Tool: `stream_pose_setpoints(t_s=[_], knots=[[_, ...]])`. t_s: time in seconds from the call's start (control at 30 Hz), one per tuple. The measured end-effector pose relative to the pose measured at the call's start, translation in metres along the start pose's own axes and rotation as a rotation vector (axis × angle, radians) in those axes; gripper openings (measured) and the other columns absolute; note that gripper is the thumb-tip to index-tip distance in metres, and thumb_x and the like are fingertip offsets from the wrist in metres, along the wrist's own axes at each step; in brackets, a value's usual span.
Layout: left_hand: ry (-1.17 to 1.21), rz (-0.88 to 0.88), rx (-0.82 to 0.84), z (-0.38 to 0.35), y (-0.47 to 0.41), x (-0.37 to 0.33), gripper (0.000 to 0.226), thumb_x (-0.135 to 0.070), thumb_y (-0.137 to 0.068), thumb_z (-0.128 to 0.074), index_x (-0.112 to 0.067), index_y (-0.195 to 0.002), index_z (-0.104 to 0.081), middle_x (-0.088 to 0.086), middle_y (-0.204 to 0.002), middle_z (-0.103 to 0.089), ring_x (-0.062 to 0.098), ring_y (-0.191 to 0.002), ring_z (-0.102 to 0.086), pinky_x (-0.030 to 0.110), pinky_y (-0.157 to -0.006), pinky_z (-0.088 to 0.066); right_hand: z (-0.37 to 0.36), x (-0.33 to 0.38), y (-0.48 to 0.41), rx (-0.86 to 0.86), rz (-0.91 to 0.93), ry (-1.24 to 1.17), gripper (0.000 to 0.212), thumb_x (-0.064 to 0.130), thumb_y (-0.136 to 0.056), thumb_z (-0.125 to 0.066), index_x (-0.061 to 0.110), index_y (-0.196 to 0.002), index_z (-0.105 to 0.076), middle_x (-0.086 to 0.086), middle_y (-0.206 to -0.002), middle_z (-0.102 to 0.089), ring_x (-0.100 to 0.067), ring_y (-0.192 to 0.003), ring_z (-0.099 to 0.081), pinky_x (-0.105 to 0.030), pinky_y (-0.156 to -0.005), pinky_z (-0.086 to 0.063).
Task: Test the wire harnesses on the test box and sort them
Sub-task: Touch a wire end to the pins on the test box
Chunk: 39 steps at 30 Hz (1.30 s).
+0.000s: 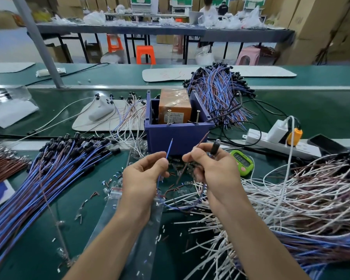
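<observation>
A blue test box point(176, 136) holding an orange block and two upright screws point(168, 118) stands at the middle of the green bench. Just in front of it, my left hand point(143, 176) pinches the blue wire point(169, 149) of one harness, tip pointing up. My right hand point(214, 168) pinches the brown wire point(202, 140) of the same harness and also holds its black lamp socket point(215, 148). The harness loops down between my hands. Both wire tips stay short of the screws.
Bundles of blue and brown harnesses lie at the left point(55, 170) and behind the box point(218, 91). A white and brown heap point(303, 195) fills the right. A green timer point(241, 161), power strip point(271, 138), phone point(327, 143) and clear bag point(129, 225) lie near.
</observation>
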State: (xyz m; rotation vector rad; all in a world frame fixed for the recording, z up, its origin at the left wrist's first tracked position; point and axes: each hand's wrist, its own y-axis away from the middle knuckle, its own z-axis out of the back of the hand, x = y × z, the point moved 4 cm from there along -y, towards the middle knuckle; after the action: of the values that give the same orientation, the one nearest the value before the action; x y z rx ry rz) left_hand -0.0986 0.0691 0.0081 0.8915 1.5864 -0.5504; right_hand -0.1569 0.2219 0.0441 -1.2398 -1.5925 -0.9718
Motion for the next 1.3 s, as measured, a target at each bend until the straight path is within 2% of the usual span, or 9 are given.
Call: stream_pose_setpoints(t_s=[0.1, 0.2, 0.4, 0.57, 0.8, 1.0, 1.3], knots=[[0.021, -0.008, -0.047, 0.002, -0.001, -0.001, 0.02, -0.006, -0.089, -0.076, -0.021, -0.077, -0.083, 0.001, -0.072, -0.075, 0.009, -0.054, -0.062, 0.018, -0.056, -0.054, 0.003, 0.002, -0.001, -0.005, -0.053, -0.07, 0.027, 0.0, -0.094, -0.066, 0.016, -0.072, -0.073, -0.012, -0.067, -0.071, -0.01, -0.043, -0.039, -0.018, -0.042, -0.032], [0.0, -0.044, -0.085, 0.005, -0.002, -0.005, 0.023, -0.011, -0.09, -0.077, -0.023, -0.071, -0.082, 0.003, -0.064, -0.072, 0.014, -0.051, -0.063, 0.021, -0.055, -0.056, 0.006, 0.002, -0.002, -0.013, -0.092, -0.116, 0.034, 0.0, -0.093, -0.067, 0.017, -0.064, -0.075, -0.009, -0.062, -0.067, -0.006, -0.04, -0.045, -0.016, -0.04, -0.033], [-0.028, -0.179, -0.203, 0.003, -0.013, -0.028, 0.014, -0.014, -0.092, -0.076, -0.01, -0.079, -0.074, 0.008, -0.062, -0.073, 0.019, -0.046, -0.066, 0.025, -0.051, -0.057, 0.011, 0.015, -0.014, -0.095, -0.098, -0.114, 0.024, 0.005, -0.093, -0.07, 0.015, -0.071, -0.07, -0.005, -0.056, -0.064, -0.004, -0.038, -0.044, -0.015, -0.037, -0.031], [-0.128, -0.269, -0.256, -0.013, -0.028, -0.046, 0.017, -0.017, -0.092, -0.073, -0.012, -0.076, -0.072, 0.003, -0.058, -0.072, 0.015, -0.042, -0.064, 0.02, -0.046, -0.051, 0.012, 0.028, -0.04, -0.168, -0.085, -0.143, 0.02, 0.006, -0.095, -0.069, 0.012, -0.076, -0.066, -0.006, -0.058, -0.067, -0.006, -0.038, -0.038, -0.015, -0.038, -0.029], [-0.284, -0.361, -0.276, -0.017, -0.023, -0.031, 0.019, -0.018, -0.091, -0.073, -0.02, -0.072, -0.074, -0.004, -0.055, -0.071, 0.012, -0.041, -0.065, 0.017, -0.043, -0.049, 0.025, 0.003, -0.048, -0.223, -0.098, -0.117, 0.019, 0.009, -0.096, -0.069, 0.013, -0.078, -0.063, -0.007, -0.063, -0.071, -0.009, -0.038, -0.034, -0.019, -0.037, -0.028], [-0.272, -0.326, -0.296, -0.015, -0.025, -0.027, 0.022, -0.018, -0.092, -0.073, -0.016, -0.071, -0.073, -0.002, -0.056, -0.071, 0.013, -0.041, -0.064, 0.016, -0.042, -0.047, 0.022, 0.004, -0.043, -0.179, -0.054, -0.064, 0.019, 0.01, -0.095, -0.07, 0.013, -0.076, -0.066, -0.007, -0.061, -0.07, -0.004, -0.037, -0.045, -0.017, -0.039, -0.031], [-0.193, -0.291, -0.274, -0.018, -0.032, -0.023, 0.024, -0.019, -0.091, -0.074, -0.021, -0.067, -0.071, 0.001, -0.055, -0.07, 0.013, -0.039, -0.059, 0.021, -0.043, -0.048, 0.022, 0.003, -0.043, -0.199, -0.054, -0.078, 0.024, 0.009, -0.095, -0.069, 0.013, -0.073, -0.062, -0.008, -0.057, -0.067, -0.004, -0.037, -0.048, -0.017, -0.038, -0.032]])
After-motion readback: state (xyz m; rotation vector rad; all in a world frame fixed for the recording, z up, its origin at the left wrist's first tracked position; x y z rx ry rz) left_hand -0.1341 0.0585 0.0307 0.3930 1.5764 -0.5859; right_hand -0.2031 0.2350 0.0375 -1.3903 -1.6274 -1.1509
